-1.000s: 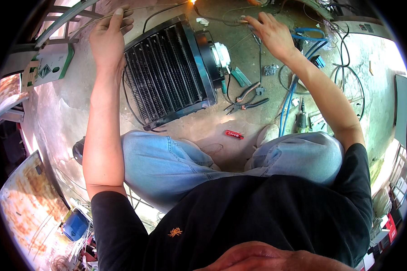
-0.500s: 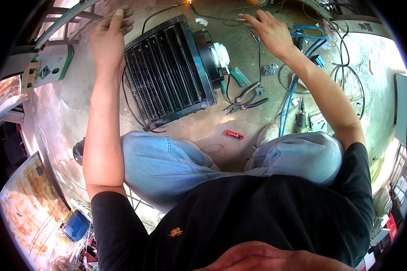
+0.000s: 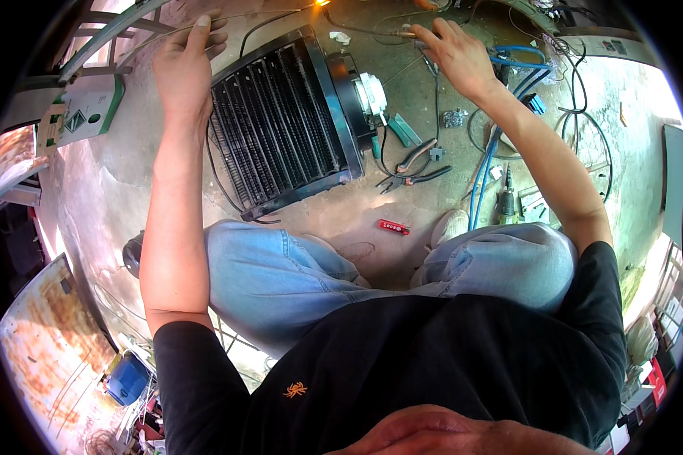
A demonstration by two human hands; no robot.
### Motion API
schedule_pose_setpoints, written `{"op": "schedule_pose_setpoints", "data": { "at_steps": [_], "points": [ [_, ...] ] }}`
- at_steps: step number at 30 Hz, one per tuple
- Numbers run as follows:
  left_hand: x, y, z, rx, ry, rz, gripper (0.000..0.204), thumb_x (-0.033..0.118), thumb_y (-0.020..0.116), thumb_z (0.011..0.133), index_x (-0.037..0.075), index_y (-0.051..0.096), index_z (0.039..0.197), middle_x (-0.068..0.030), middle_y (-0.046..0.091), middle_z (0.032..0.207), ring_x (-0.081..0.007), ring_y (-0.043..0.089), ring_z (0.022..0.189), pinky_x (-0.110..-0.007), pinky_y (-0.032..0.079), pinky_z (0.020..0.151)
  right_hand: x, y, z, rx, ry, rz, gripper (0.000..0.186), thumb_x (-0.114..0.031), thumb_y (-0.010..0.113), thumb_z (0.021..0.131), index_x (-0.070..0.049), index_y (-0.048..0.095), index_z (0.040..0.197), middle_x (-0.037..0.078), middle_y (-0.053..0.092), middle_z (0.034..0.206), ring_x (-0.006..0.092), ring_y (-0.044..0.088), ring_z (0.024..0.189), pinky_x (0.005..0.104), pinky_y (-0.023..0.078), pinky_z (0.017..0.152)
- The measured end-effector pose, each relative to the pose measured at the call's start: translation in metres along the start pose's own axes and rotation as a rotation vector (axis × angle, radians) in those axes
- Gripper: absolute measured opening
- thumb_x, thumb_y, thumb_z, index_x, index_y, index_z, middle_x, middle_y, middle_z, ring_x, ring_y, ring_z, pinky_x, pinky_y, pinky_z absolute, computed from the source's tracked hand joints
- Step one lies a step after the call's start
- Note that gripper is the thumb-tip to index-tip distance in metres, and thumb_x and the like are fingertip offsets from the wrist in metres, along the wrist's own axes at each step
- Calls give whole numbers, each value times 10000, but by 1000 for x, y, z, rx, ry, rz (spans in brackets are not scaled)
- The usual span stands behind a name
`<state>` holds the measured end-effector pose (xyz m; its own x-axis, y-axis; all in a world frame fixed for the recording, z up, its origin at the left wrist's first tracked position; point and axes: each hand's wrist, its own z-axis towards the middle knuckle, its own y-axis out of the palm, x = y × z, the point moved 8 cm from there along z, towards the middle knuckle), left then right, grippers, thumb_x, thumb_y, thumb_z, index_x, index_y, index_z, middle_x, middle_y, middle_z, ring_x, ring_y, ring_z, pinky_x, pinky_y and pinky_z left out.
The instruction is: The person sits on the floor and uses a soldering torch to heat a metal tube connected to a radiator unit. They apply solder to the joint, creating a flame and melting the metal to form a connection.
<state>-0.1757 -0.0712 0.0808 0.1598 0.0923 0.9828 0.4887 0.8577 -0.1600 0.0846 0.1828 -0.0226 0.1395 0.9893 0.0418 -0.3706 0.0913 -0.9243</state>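
Observation:
At the upper left, my left hand [image 3: 186, 72] is closed, pinching a long thin metal rod [image 3: 254, 14] between thumb and fingers. The rod's right end reaches an orange glow [image 3: 322, 3] at the top edge of the picture. My right hand [image 3: 455, 57], at the upper right, is closed around the handle end of a gas torch. The torch's thin bent tube [image 3: 364, 30] runs left and up to that same glow. Between my hands, on the floor, lies a black finned coil unit [image 3: 277, 125] with a white motor [image 3: 371, 94] on its right side. What the flame touches is cut off.
Pliers [image 3: 417, 178], a red lighter-like stick [image 3: 394, 227] and a drill-like tool [image 3: 507, 203] lie on the concrete floor before my knees. Blue hoses [image 3: 481, 182] and black cables [image 3: 577, 110] trail on the right. A white-green box [image 3: 91, 114] stands at left, below metal bars.
The glow at the torch tip is larger and more orange, and its light now tints the motor side of the coil unit. My hands have barely moved.

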Motion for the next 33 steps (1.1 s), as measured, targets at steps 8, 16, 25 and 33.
{"op": "schedule_pose_setpoints", "data": {
  "at_steps": [8,16,25,33],
  "points": [
    [0,1,-1,-3,2,-2,291,164,614,1042,-73,713,1179,-123,753,1064,-134,684,879,-266,563,829,0,-2,1,-11,4,9,450,-188,695,893,-194,588,1330,50,537,1019,234,614,986,390,561,722],
    [-1,-2,0,-1,4,-2,292,168,610,1043,-72,714,1175,-122,753,1056,-135,682,873,-263,563,821,-3,-5,-2,-37,4,24,448,-189,698,888,-191,591,1323,56,539,1029,240,615,1007,393,558,749],
    [-2,-5,1,7,-8,12,292,174,612,1044,-63,712,1183,-121,748,1072,-135,682,892,-269,568,824,-3,0,-10,-55,-16,5,433,-183,673,898,-178,595,1323,55,536,1023,234,618,988,389,553,737],
    [-1,-1,-1,1,-2,16,287,165,613,1039,-67,718,1171,-122,756,1053,-136,688,881,-269,572,826,-7,-6,3,-18,-10,9,448,-188,674,898,-182,587,1338,48,534,1003,229,620,970,382,551,734]
  ]
}}
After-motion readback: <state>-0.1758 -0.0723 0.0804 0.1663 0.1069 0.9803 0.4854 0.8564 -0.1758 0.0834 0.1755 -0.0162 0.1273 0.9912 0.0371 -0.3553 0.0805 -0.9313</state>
